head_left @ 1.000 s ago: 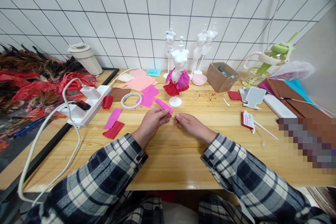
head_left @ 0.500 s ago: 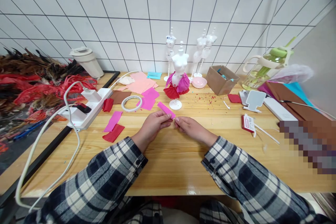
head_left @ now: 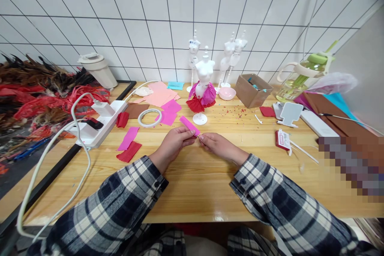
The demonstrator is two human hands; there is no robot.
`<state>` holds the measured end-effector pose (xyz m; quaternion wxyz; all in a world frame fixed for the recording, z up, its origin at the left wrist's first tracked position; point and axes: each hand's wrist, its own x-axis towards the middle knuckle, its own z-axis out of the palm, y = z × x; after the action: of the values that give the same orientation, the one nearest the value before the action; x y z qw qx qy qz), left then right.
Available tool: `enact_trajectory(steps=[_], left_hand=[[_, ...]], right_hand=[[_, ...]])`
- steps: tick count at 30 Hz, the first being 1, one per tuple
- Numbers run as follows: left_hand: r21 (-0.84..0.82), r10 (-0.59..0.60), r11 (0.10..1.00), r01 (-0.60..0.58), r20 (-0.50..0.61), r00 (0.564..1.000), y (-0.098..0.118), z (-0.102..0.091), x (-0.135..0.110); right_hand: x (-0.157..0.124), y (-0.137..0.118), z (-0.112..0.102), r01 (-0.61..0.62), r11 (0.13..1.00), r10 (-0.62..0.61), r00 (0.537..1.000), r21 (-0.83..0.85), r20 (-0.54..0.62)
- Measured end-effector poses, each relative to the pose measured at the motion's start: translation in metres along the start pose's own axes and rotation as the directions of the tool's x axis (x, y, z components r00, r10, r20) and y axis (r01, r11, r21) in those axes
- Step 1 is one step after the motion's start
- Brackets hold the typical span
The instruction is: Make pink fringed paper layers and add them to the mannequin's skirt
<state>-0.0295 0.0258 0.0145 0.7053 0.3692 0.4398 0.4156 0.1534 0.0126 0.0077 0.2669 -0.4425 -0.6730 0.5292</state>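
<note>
A narrow folded strip of magenta crepe paper (head_left: 188, 124) is pinched in my left hand (head_left: 177, 142), its free end pointing up and left. My right hand (head_left: 220, 145) is closed at the strip's lower end, fingertips together; what sits between them is too small to make out. Just beyond my hands stands a white mini mannequin (head_left: 205, 70) on a round base, wearing a magenta and red paper skirt (head_left: 200, 103). To the left lie a magenta paper piece (head_left: 128, 138), a red paper piece (head_left: 129, 151) and a roll of tape (head_left: 150, 118).
Several more mannequins (head_left: 193, 58) stand by the tiled wall. Behind lie a pink bowl (head_left: 227, 94) and a cardboard box (head_left: 253, 93). A power strip (head_left: 103, 126) with looping white cables borders the left side. A phone stand (head_left: 291, 113) and a bottle (head_left: 300, 80) are at right.
The view has shifted very slightly. Both hands keep the same pose at the magenta strip, with no other visible movement.
</note>
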Motion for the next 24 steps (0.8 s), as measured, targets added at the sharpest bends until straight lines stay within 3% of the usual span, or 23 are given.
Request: enact_trajectory(steps=[7, 17, 24], left_hand=[[-0.041, -0.002, 0.999, 0.001, -0.036, 0.999, 0.002, 0.000, 0.001], [-0.073, 0.014, 0.997, -0.020, -0.077, 0.997, 0.001, 0.003, 0.001], [-0.095, 0.048, 0.994, -0.053, -0.057, 0.997, 0.000, 0.004, 0.000]], right_hand=[[-0.001, 0.000, 0.001, -0.009, 0.999, 0.009, 1.000, 0.033, -0.007], [-0.001, 0.000, 0.009, 0.000, 0.998, 0.006, 0.994, 0.057, -0.106], [-0.008, -0.013, 0.017, -0.176, 0.951, 0.184, 0.983, 0.256, -0.008]])
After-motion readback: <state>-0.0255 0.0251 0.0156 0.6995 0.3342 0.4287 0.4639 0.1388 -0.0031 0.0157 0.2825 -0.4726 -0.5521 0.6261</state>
